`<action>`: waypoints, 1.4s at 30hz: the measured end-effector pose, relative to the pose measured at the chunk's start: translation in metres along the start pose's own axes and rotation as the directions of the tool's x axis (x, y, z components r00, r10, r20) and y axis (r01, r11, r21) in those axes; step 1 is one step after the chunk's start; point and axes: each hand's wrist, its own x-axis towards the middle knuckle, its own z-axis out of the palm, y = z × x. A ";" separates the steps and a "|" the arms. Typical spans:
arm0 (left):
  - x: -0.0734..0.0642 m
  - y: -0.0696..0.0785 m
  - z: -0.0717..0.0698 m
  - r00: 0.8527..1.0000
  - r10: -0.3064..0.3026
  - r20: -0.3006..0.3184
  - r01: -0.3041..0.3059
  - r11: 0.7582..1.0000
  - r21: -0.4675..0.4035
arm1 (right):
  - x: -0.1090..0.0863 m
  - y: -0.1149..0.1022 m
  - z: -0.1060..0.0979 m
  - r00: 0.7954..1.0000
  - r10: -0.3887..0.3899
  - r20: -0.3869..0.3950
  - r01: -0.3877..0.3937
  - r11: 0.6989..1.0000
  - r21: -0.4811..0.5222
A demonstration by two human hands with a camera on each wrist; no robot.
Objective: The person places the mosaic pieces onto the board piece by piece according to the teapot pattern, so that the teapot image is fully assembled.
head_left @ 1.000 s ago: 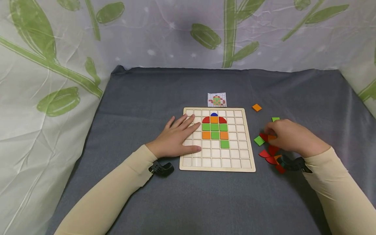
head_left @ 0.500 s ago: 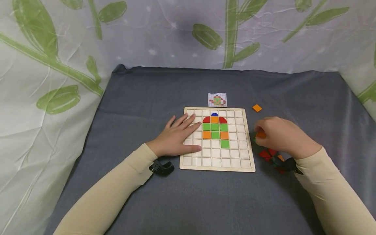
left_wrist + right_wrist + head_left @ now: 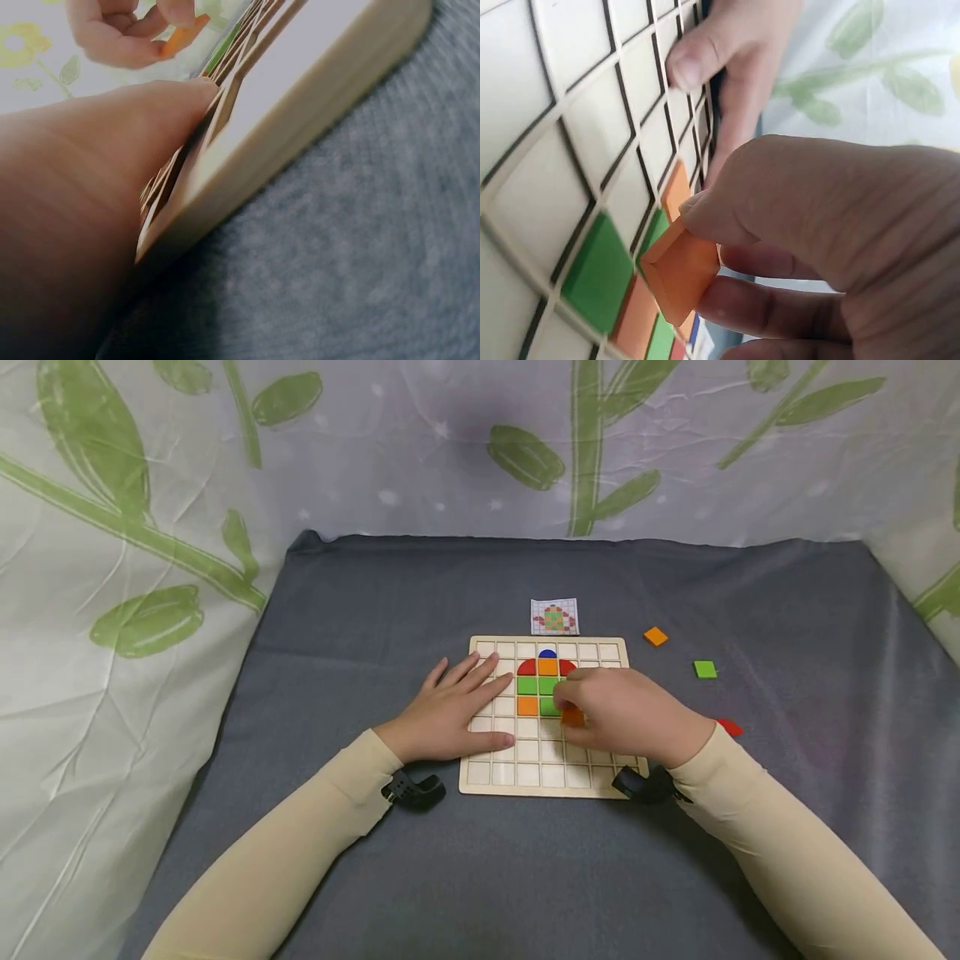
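Board point(image 3: 528, 752) lies flat near the middle of the surface point(image 3: 480, 877), its near edge toward the person.

Left hand point(image 3: 448, 714): flat, fingers spread, over the board's left edge and reaching toward its far left corner. Probably there to steady the frame.

Right hand point(image 3: 633, 714): thumb and fingers clamped on an orange tile point(image 3: 686, 281). The tile is tilted over the board, right of its centre line; in the left wrist view it looks clear of the cells. Pinched by its margins, likely so that its lower part stays free of the fingers.

On the board, toward the far edge: blue piece point(image 3: 547, 653) on top, orange and red pieces point(image 3: 527, 667) below, then green and orange tiles, each in its own cell. The right hand hides part of this layout.

Card point(image 3: 554, 617): just beyond the board's far edge, printed with a similar coloured figure on a grid; presumably set there as a pattern in easy sight.

Off the board's right edge: spare orange tile point(image 3: 656, 636) near the far right corner, spare green tile point(image 3: 705, 670), red segment point(image 3: 730, 727) partly behind the right sleeve. Anything beneath that arm: cannot tell.

Labels: no brand or writing legible; card print too small.
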 end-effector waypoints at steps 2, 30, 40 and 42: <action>0.000 0.000 0.001 1.000 0.005 -0.007 -0.005 1.000 -0.005 | 0.005 -0.003 0.003 1.000 -0.018 -0.010 0.018 1.000 -0.009; 0.000 0.000 -0.002 0.999 0.026 -0.020 -0.026 1.000 0.002 | -0.001 0.012 0.015 1.000 -0.023 -0.006 0.023 0.987 0.161; -0.001 -0.002 -0.001 1.000 0.023 -0.016 -0.023 1.000 -0.006 | -0.026 0.061 -0.012 0.984 0.180 -0.010 -0.175 0.968 0.182; -0.001 -0.002 0.000 1.000 0.024 -0.014 -0.024 1.000 -0.005 | -0.034 0.070 -0.017 0.971 0.240 0.005 -0.236 0.952 0.197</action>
